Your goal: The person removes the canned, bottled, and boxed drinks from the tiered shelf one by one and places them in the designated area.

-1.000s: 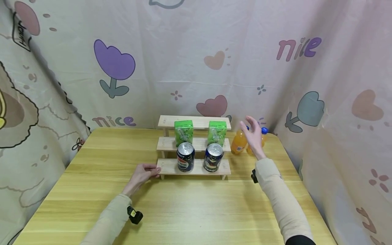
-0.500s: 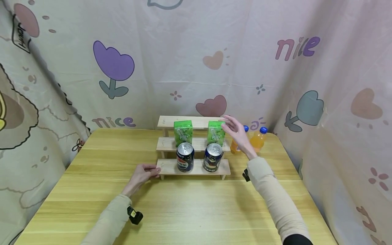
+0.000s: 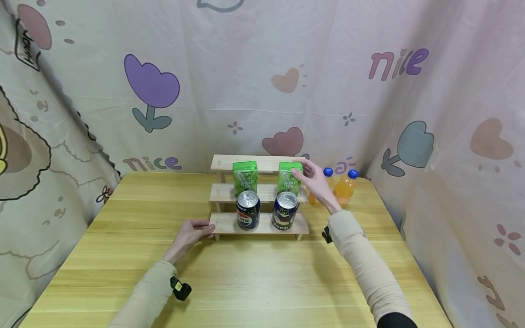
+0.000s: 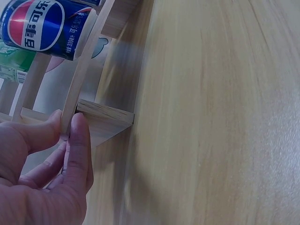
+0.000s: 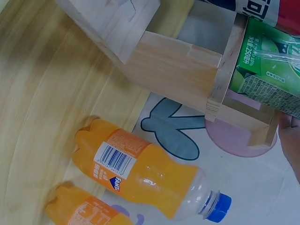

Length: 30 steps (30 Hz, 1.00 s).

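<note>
Right green carton, one: standing upright on middle shelf, long axis vertical, lying left of my right hand, the nearer, with which I am pinching its right edge. Left hand: pinching bottom shelf.

Both cartons are green (the bottle caps blue).

Two orange bottles on the wood-grain table, before a pale curtain printed with tulips and hearts
</note>
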{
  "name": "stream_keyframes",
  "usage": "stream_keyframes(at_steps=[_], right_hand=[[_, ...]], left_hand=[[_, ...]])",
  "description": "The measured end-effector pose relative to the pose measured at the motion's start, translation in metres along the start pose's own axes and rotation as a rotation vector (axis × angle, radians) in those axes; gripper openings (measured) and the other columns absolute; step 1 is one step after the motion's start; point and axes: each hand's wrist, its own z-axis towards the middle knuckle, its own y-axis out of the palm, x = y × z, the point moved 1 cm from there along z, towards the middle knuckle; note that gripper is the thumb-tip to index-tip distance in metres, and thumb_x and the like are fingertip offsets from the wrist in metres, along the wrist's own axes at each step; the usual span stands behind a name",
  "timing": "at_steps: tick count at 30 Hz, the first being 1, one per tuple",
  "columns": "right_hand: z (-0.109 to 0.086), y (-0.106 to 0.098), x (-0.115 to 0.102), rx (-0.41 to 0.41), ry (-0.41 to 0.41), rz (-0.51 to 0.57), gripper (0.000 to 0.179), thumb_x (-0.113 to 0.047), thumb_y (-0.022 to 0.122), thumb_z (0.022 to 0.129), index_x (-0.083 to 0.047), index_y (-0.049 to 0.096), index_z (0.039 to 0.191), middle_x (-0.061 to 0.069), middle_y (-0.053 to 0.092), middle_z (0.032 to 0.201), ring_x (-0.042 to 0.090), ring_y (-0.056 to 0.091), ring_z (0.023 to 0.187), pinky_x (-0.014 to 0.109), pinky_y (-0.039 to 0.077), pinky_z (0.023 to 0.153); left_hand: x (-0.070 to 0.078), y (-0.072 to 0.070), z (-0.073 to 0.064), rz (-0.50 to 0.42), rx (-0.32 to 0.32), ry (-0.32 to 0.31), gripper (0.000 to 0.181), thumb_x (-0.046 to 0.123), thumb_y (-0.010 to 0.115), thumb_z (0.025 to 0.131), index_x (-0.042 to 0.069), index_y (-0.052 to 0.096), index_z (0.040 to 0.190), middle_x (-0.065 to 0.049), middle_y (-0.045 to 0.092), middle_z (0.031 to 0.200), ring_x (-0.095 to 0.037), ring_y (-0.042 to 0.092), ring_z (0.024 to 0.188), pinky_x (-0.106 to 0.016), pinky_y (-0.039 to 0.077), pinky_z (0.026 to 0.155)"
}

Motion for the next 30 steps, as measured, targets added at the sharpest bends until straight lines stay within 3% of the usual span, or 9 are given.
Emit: stream_keyframes(at_steps=[7, 10, 15, 19, 22, 27, 30], right_hand=[[0.002, 0.003, 0.0, 0.016, 0.017, 0.004, 0.043, -0.01, 0.06, 0.101, 0.003, 0.048, 0.14, 0.028, 0.053, 0.142, 0.038, 0.048, 0.138, 0.048, 0.038, 0.125], [0.002, 0.004, -0.001, 0.023, 0.017, 0.006, 0.042, -0.009, 0.059, 0.102, 0.004, 0.048, 0.14, 0.027, 0.053, 0.142, 0.036, 0.05, 0.135, 0.043, 0.044, 0.12], [-0.002, 0.005, 0.0, 0.062, -0.032, 0.035, 0.041, -0.005, 0.058, 0.101, 0.008, 0.048, 0.139, 0.029, 0.052, 0.141, 0.013, 0.056, 0.122, 0.017, 0.048, 0.108], [-0.008, 0.002, 0.001, 0.109, -0.063, 0.085, 0.041, -0.002, 0.056, 0.101, 0.009, 0.046, 0.14, 0.028, 0.05, 0.144, 0.0, 0.053, 0.117, 0.019, 0.042, 0.118], [-0.015, 0.0, 0.0, 0.155, -0.08, 0.124, 0.041, 0.0, 0.056, 0.1, 0.009, 0.046, 0.139, 0.019, 0.055, 0.138, 0.002, 0.054, 0.117, 0.021, 0.042, 0.118], [-0.026, -0.005, 0.003, 0.218, -0.135, 0.196, 0.04, 0.002, 0.056, 0.099, 0.013, 0.045, 0.136, -0.009, 0.061, 0.117, 0.003, 0.057, 0.111, 0.011, 0.049, 0.103], [-0.034, -0.012, 0.004, 0.242, -0.178, 0.22, 0.038, 0.003, 0.056, 0.099, 0.014, 0.045, 0.133, -0.013, 0.062, 0.114, 0.004, 0.058, 0.109, 0.011, 0.051, 0.099]], left_hand=[[0.0, 0.001, 0.001, -0.047, 0.006, -0.002, 0.048, -0.005, 0.063, 0.095, -0.029, 0.041, 0.131, -0.002, 0.07, 0.087, -0.005, 0.069, 0.075, -0.017, 0.065, 0.073], [0.0, 0.001, 0.001, -0.047, -0.001, 0.004, 0.049, -0.005, 0.062, 0.096, -0.03, 0.04, 0.131, -0.002, 0.069, 0.087, -0.004, 0.069, 0.075, -0.017, 0.064, 0.073], [0.0, 0.001, 0.0, -0.008, 0.015, -0.011, 0.047, -0.003, 0.063, 0.096, -0.027, 0.044, 0.131, -0.007, 0.07, 0.093, -0.006, 0.07, 0.076, -0.018, 0.065, 0.075], [-0.001, 0.0, 0.0, 0.004, 0.019, -0.021, 0.046, -0.002, 0.063, 0.096, -0.025, 0.045, 0.131, -0.009, 0.069, 0.097, -0.007, 0.07, 0.077, -0.018, 0.065, 0.076], [-0.001, 0.001, 0.001, 0.001, 0.021, -0.021, 0.046, -0.003, 0.063, 0.096, -0.025, 0.045, 0.132, -0.009, 0.069, 0.096, -0.007, 0.07, 0.078, -0.017, 0.064, 0.076], [-0.001, 0.001, 0.002, 0.007, 0.024, -0.017, 0.045, -0.002, 0.063, 0.096, -0.025, 0.046, 0.131, -0.009, 0.069, 0.096, -0.007, 0.071, 0.078, -0.017, 0.064, 0.075], [-0.001, 0.001, 0.001, 0.015, 0.019, -0.014, 0.045, -0.001, 0.063, 0.096, -0.025, 0.047, 0.131, -0.01, 0.069, 0.098, -0.008, 0.07, 0.078, -0.018, 0.065, 0.076]])
